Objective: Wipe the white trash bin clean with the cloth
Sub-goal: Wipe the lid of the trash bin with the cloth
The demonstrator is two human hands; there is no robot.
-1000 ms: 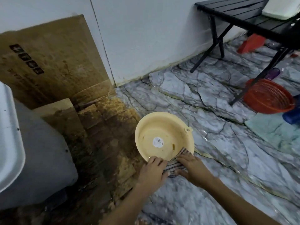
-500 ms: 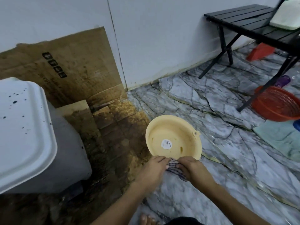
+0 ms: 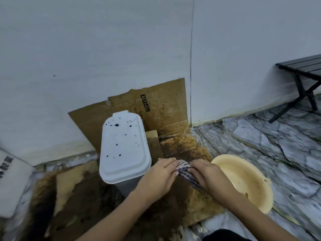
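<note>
The white trash bin [image 3: 124, 150] stands on stained cardboard by the wall, its lid shut and speckled with dark spots. A striped cloth [image 3: 184, 168] is bunched between both hands just right of the bin's front corner, in the air above the cardboard. My left hand [image 3: 160, 174] grips the cloth's left part, fingers curled over it. Over the cloth's right part my right hand [image 3: 207, 174] closes; a loose end hangs below it. Neither hand touches the bin.
A cream plastic basin [image 3: 246, 181] lies on the marble floor to the right. Soiled brown cardboard [image 3: 156, 108] leans on the wall and covers the floor. A black bench [image 3: 305, 75] stands far right. A white object [image 3: 10, 185] sits at far left.
Both hands lifted the cloth away from the basin's rim and carried it left, up to the bin. The view swung left, bringing the whole bin lid into sight.
</note>
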